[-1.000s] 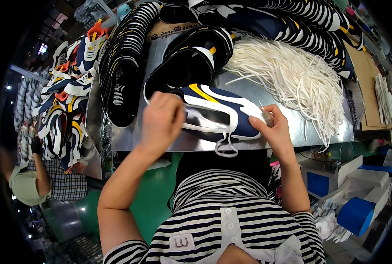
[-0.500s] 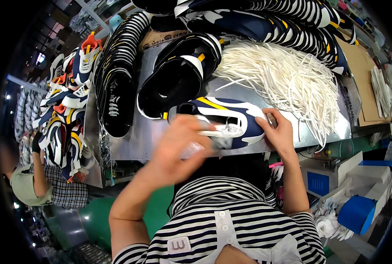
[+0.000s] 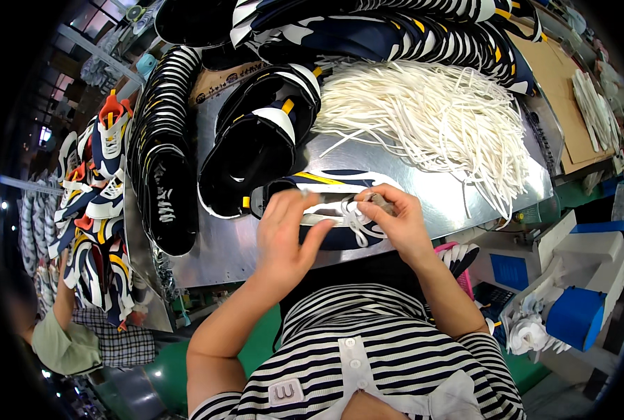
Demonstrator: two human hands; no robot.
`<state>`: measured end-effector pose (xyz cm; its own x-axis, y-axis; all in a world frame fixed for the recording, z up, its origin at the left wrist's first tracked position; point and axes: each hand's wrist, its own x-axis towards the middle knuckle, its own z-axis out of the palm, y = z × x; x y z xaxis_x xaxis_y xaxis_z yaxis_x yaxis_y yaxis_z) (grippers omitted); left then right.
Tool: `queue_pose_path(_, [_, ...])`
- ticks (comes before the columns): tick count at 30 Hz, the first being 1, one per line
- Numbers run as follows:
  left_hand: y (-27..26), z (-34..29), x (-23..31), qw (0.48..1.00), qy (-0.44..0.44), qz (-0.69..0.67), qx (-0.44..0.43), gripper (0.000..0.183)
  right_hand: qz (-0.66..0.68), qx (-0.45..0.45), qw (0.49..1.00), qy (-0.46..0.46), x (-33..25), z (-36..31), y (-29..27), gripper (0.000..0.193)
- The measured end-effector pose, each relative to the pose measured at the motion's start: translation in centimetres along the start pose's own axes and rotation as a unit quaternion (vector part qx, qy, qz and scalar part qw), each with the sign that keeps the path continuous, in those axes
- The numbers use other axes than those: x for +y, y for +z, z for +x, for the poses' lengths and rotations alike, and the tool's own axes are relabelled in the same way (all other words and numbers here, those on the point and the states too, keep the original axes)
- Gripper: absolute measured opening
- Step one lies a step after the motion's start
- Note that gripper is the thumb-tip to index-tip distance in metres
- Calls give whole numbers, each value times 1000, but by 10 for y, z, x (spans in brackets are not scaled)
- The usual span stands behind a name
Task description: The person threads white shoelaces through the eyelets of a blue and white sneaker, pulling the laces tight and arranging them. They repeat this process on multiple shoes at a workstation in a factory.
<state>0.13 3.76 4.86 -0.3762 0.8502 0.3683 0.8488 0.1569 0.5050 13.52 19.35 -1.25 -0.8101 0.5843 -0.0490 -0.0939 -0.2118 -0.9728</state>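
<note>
A navy, white and yellow shoe upper (image 3: 336, 240) lies sideways on the metal table (image 3: 221, 262), close to my body. Loops of white shoelace (image 3: 356, 225) show over its opening. My right hand (image 3: 397, 222) is closed over the toe part, thumb and forefinger pinching the shoelace. A small greyish thing shows in this hand's palm; I cannot make out what it is. At the heel half, my left hand (image 3: 282, 234) has its thumb apart from the fingers, with the fingertips blurred. Both hands partly hide the upper.
Beyond the upper lies a large heap of white laces (image 3: 424, 126). Nested shoe uppers (image 3: 161, 140) form a long row at the left; more uppers (image 3: 375, 42) line the back. Finished-looking shoes (image 3: 109, 189) hang or pile farther left, beside another person (image 3: 63, 343).
My right hand has moved left from the toe edge onto the lacing and closed on the shoelace. My left hand has shifted toward the heel. Lace loops now show. The whole view has shifted slightly.
</note>
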Motion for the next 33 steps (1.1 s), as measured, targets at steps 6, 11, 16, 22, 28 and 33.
queue_pose_path(6, [1, 23, -33, 784, -415, -376, -267, 51, -71, 40, 996, 39, 10, 10, 4, 19])
queue_pose_path(11, [27, 23, -27, 751, -442, -438, -222, 38, -147, 23, 988, 29, 4, 11, 1, 41])
queue_pose_path(16, [45, -2, -4, 853, -366, -367, -55, 20, -286, 5, 956, 66, -14, 4, 6, 59])
queue_pose_path(22, [55, -5, -4, 873, -313, -373, 2, 22, -398, -4, 917, -11, -7, 3, 8, 62])
queue_pose_path(28, [53, -8, -6, 878, -328, -348, -5, 21, -212, -47, 975, -48, -9, -15, -9, 32])
queue_pose_path(33, [49, -1, 11, 877, -323, -355, 16, 20, -243, -52, 966, -73, -11, -17, -11, 16])
